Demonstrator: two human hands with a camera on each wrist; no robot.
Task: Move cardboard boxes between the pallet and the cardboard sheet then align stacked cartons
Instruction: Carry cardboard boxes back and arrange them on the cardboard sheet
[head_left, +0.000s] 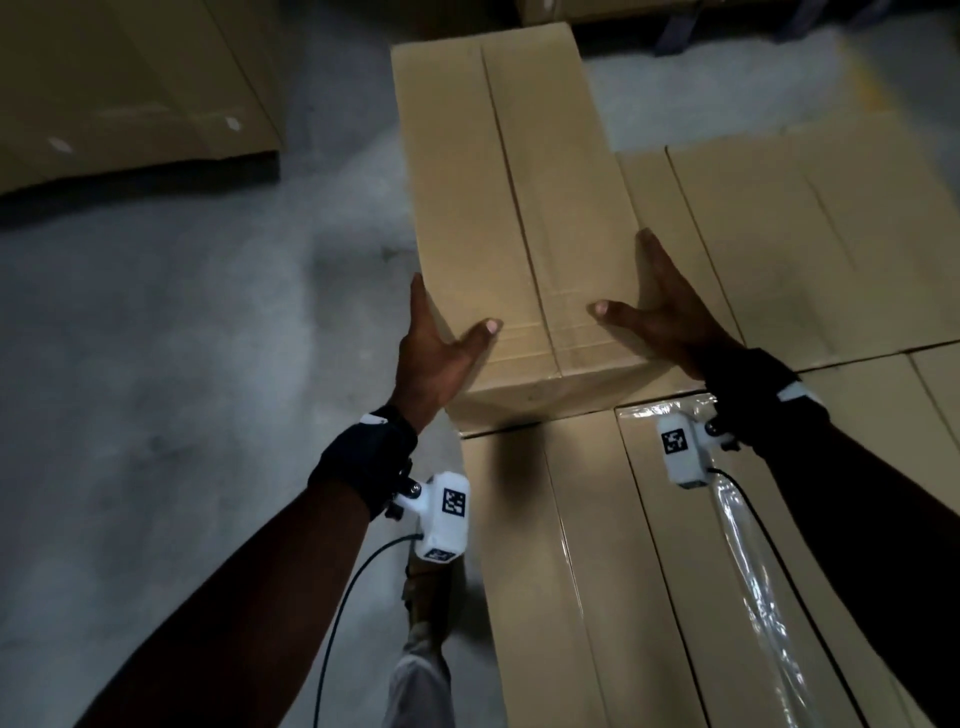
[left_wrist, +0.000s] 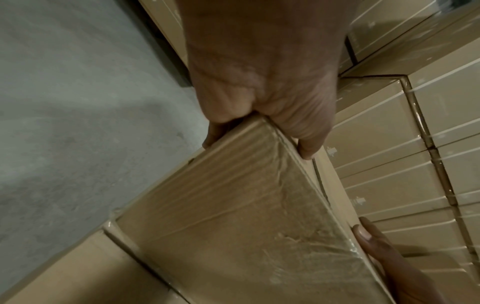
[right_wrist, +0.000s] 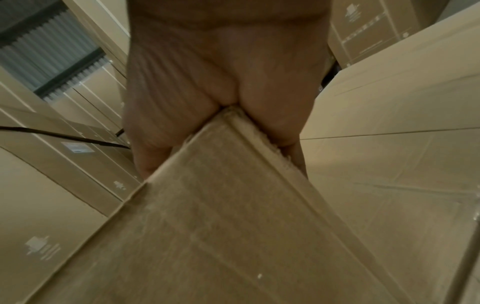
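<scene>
A long brown cardboard box (head_left: 519, 208) lies in front of me, its near end over the stacked cartons (head_left: 571, 571) and its far end out over the floor. My left hand (head_left: 436, 343) lies flat along its left side with the thumb on top. On the other side my right hand (head_left: 670, 312) does the same. The left wrist view has the box's near corner (left_wrist: 233, 205) wedged between thumb and fingers of the left hand (left_wrist: 259, 82). In the right wrist view the other corner (right_wrist: 221, 226) sits in the web of the right hand (right_wrist: 221, 82).
More cartons (head_left: 779, 234) lie level to the right of the box, one strip covered in shiny plastic wrap (head_left: 748, 545). A flat cardboard sheet (head_left: 130, 104) lies on the grey concrete floor (head_left: 182, 364) at the upper left. My leg (head_left: 421, 675) stands beside the stack.
</scene>
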